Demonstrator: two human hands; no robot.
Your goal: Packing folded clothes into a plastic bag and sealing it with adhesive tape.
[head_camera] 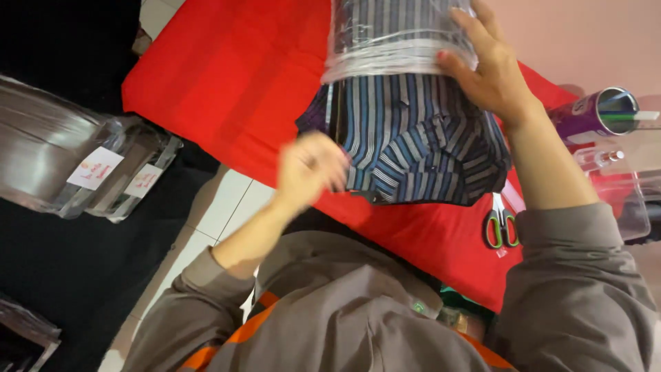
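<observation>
1. Head view, nearest first: our grey sleeves and jacket fill the bottom of the frame. Above them our left hand (310,169) is blurred, curled against the lower left edge of the folded striped shirt (413,145); we cannot tell whether it pinches cloth or only presses on it.
2. Our right hand (485,65) lies spread over the clear plastic bag (396,38) that covers the shirt's far half, fingers wrapped on the bag's bunched mouth.
3. The shirt lies on the red cloth (220,76), half in the bag, half out.
4. Risks, as we judge them: the bunched mouth could snag the collar and spoil the fold; a hard tug might split the thin plastic.
5. The green-handled scissors (500,227) lie just beside our right forearm, and the purple can (595,114) stands near it; a sweeping elbow could knock either.
6. Room: the red cloth's left part lies open; its near edge drops off to the tiled floor (220,207), where bagged shirts (76,165) rest.
</observation>
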